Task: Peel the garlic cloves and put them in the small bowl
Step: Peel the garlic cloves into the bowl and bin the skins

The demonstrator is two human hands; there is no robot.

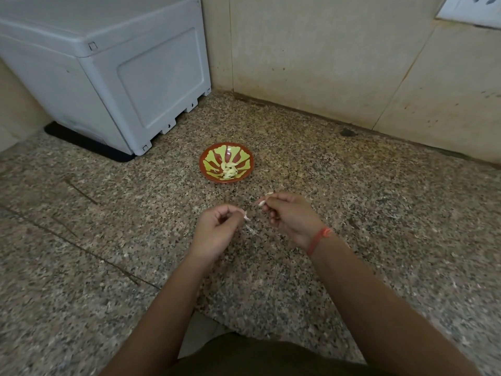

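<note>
Speckled granite counter (pixel 379 199) fills most of the view. It is closed at the back and right by a beige tiled wall (pixel 311 55); its front edge shows near the person's body, low centre. The big grey plastic box (pixel 108 63) sits in the far-left corner on a black mat (pixel 89 147) and blocks that side. Bare counter lies all round the bowl and on both sides of the arms. A wall socket (pixel 471 6) is cut off at the top right.

Both forearms reach in from the bottom, hands near each other but apart, over the counter just in front of the bowl.

The small bowl (pixel 245 169) is shallow, red-brown with a yellow-green petal pattern. It stands upright mid-counter, well clear of the box and wall. The peeled cloves (pixel 229 170) are pale yellow-white, heaped in its middle.

Right hand (pixel 290 215): fingers curled, tips pinching a garlic clove (pixel 262 202) that is whitish and mostly hidden by the fingers. A red thread band (pixel 320 238) is on that wrist.

Left hand (pixel 217 232): fingers curled in, thumb and forefinger pinching a thin white skin scrap (pixel 247 217) that pokes out toward the right hand.
</note>
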